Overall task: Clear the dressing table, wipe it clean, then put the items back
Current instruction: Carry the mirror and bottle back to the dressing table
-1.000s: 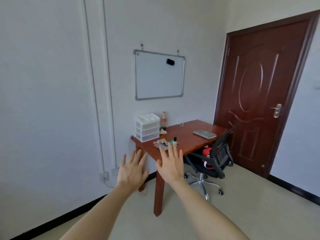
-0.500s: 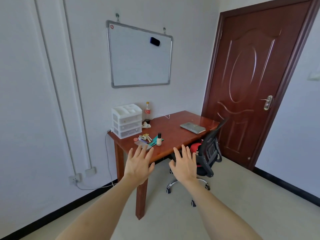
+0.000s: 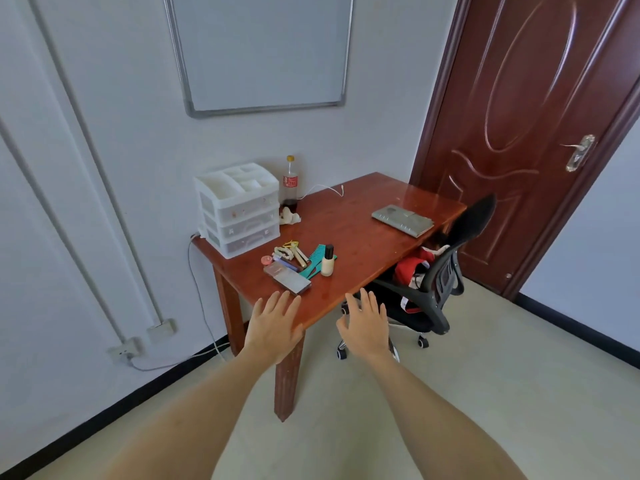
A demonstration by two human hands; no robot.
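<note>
White walls and a pale floor are seen around a red-brown worktop (image 3: pixel 353 233) set against the wall, with a whiteboard (image 3: pixel 259 50) hung above it and a dark wooden door (image 3: pixel 540 133) at the right. At the worktop's back left corner a white drawer organiser (image 3: pixel 239 209) is placed, and just beside it, toward the wall, a cola bottle (image 3: pixel 290 183) and a small pale crumpled object (image 3: pixel 289 216) are found. A white cable (image 3: pixel 323 190) is trailed along the back edge. Near the front left edge a cluster is gathered: a flat grey case (image 3: pixel 287 278), a teal comb (image 3: pixel 313 261), a cream bottle with a black cap (image 3: pixel 328 261) standing upright, a small pink round tin (image 3: pixel 266 260), and hair clips and ties (image 3: pixel 292 251). A grey notebook (image 3: pixel 401 220) is laid near the right edge. A black office chair (image 3: pixel 433 289) with red cloth on its seat is pushed under the right side.

Both arms are stretched forward. The left hand (image 3: pixel 273 327) is held over the front corner with its fingers (image 3: pixel 277 301) straight and spread, nothing gripped. The right hand (image 3: pixel 367 327) is held just off the front edge, fingers likewise spread, nothing held.
</note>
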